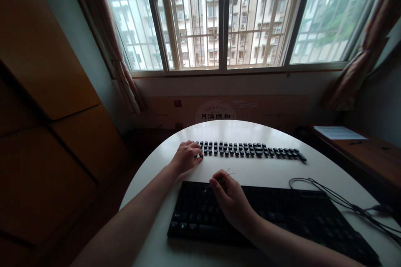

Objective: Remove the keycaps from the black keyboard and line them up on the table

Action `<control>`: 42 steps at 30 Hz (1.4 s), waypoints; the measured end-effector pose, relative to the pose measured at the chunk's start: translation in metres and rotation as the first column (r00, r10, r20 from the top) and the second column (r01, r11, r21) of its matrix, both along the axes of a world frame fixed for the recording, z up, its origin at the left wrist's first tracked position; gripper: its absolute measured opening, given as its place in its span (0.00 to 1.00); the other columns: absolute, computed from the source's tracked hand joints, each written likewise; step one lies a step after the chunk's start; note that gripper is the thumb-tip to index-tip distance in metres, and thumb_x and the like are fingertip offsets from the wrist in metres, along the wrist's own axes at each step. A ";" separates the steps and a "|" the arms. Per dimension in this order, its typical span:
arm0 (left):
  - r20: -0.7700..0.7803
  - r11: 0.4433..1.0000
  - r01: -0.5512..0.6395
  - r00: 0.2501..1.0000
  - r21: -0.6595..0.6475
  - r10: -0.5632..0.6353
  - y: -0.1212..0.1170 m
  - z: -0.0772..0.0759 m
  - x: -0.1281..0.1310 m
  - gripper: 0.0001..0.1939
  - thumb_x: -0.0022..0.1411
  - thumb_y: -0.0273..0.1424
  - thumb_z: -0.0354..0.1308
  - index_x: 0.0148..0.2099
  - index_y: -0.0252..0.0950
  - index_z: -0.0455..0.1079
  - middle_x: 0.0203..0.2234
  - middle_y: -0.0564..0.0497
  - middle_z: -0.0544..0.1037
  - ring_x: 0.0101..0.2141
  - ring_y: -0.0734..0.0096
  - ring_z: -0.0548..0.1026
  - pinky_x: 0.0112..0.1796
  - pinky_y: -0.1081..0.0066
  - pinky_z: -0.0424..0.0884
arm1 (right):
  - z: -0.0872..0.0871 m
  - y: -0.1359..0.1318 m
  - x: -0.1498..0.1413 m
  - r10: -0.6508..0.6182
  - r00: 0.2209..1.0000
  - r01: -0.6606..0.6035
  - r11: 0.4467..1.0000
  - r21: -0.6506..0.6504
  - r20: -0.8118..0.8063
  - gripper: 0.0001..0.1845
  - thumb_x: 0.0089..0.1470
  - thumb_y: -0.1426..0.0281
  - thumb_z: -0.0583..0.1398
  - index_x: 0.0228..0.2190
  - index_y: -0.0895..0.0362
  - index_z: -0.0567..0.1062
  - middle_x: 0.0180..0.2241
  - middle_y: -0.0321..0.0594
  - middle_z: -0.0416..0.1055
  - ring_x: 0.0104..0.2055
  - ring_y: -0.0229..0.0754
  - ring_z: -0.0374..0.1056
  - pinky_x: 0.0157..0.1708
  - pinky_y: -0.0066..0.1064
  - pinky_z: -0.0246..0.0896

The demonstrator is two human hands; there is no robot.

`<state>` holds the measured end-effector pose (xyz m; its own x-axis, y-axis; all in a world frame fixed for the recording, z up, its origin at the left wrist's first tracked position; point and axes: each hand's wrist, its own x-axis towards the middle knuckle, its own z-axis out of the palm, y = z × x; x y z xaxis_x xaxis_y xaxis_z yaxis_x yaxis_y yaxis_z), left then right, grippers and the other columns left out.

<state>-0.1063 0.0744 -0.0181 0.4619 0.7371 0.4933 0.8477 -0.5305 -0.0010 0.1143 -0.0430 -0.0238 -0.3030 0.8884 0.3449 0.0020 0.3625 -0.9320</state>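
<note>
A black keyboard [275, 204] lies on the round white table, with bare dark patches along its upper part. Beyond it, loose black keycaps [253, 149] stand in rows across the table. My left hand [187, 156] is at the left end of these rows, its thumb and fingers closed about a dark keycap at the tabletop. Over the keyboard's upper left, my right hand [230, 196] is closed in a pinch. Thin wire ends [230, 172] stick out past its fingers, like those of a wire keycap puller; the fingers hide the rest.
Black cables [341, 200] loop over the right side of the white table [147, 187]. A brown side table [376, 150] with a paper sheet [340, 132] stands to the right. A wooden cabinet [62, 133] is at the left, and a barred window [222, 21] with curtains lies ahead.
</note>
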 end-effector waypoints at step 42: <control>0.054 0.999 -0.024 0.998 0.043 0.021 -0.004 0.004 0.001 0.06 0.55 0.32 0.66 0.38 0.41 0.78 0.39 0.49 0.79 0.42 0.58 0.73 0.46 0.59 0.66 | -0.001 -0.002 0.000 -0.020 1.000 0.020 1.000 0.017 0.009 0.15 0.62 0.57 0.56 0.31 0.56 0.68 0.22 0.32 0.60 0.24 0.35 0.54 0.23 0.27 0.49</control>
<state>-0.1057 0.0700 -0.0146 0.4177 0.7242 0.5487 0.8589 -0.5118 0.0216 0.1144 -0.0454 -0.0246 -0.2882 0.8885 0.3570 0.0179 0.3778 -0.9257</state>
